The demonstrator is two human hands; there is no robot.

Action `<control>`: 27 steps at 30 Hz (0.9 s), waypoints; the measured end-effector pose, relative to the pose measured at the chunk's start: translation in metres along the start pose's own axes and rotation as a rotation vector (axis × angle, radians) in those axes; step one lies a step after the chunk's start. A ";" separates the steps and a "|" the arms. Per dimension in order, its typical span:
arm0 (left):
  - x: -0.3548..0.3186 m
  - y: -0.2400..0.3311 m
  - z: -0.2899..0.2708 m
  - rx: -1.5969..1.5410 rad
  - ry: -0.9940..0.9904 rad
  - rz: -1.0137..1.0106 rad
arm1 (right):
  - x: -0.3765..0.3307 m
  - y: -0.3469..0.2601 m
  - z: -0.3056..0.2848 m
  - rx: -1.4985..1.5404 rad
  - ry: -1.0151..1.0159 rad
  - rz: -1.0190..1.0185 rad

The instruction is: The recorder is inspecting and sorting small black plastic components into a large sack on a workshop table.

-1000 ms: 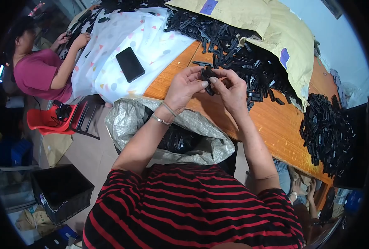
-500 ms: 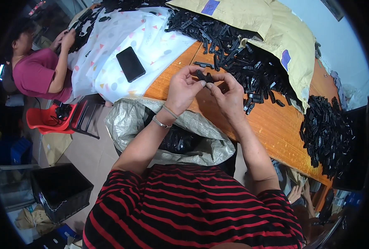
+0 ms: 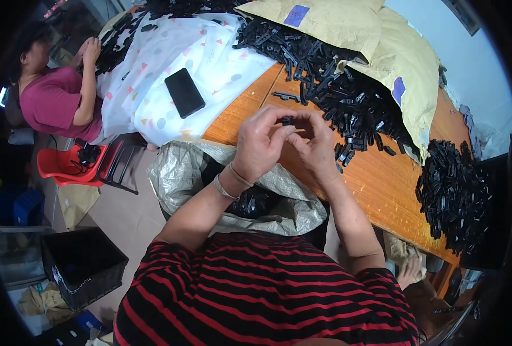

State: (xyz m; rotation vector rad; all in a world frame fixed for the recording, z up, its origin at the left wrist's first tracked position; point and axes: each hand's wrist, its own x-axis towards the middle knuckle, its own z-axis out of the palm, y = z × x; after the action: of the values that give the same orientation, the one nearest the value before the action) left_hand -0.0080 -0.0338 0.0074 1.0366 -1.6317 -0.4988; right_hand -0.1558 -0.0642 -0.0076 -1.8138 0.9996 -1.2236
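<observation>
Over the near edge of the wooden table, my left hand (image 3: 258,141) and my right hand (image 3: 316,149) meet, fingers closed in a pinch around a small black plastic part (image 3: 287,120). Most of that part is hidden by my fingers and thumbs. Just beyond my hands lies a single long black part (image 3: 286,96) on the wood. A heap of similar black plastic parts (image 3: 354,104) spreads to the right of it. Below my wrists gapes a woven sack (image 3: 175,170), its rim folded outward, with black pieces (image 3: 250,202) inside.
Large brown paper bags (image 3: 400,52) lie over the far heap. Another black pile (image 3: 452,196) sits at the table's right end. A phone (image 3: 184,93) rests on a patterned white sheet (image 3: 146,75). A co-worker (image 3: 57,98) sits far left; a black crate (image 3: 84,265) stands on the floor.
My hands have come closer together and turned, so the black part shows less between my fingers. The co-worker's hands have risen slightly.
</observation>
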 end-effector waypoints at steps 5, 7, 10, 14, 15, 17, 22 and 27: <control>-0.010 -0.001 0.005 -0.360 0.145 -0.330 | -0.007 0.021 0.009 -0.020 -0.038 -0.003; -0.017 -0.006 0.009 -0.367 0.187 -0.306 | -0.007 0.018 0.014 -0.061 -0.042 -0.011; -0.021 -0.005 -0.004 -0.459 0.129 -0.360 | -0.015 0.014 0.022 -0.061 -0.063 0.013; -0.040 -0.003 -0.053 -0.173 -0.249 -0.494 | -0.028 -0.001 0.007 -0.069 -0.339 0.056; -0.042 -0.003 -0.064 0.100 -0.439 -0.471 | -0.028 0.000 0.000 -0.118 -0.476 -0.027; -0.049 -0.008 -0.079 0.237 -0.424 -0.230 | -0.020 -0.009 -0.019 -0.176 -0.408 -0.042; -0.013 -0.006 -0.059 0.189 -0.238 -0.258 | -0.006 0.039 -0.080 -0.579 -0.165 -0.108; 0.045 -0.072 -0.001 0.446 -0.155 0.136 | 0.011 0.050 -0.089 -0.977 -0.417 -0.321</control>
State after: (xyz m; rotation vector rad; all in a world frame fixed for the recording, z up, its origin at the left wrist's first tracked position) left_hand 0.0179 -0.1085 -0.0219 1.2205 -1.9910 -0.1245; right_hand -0.2476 -0.1083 -0.0215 -2.9137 1.1782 -0.4425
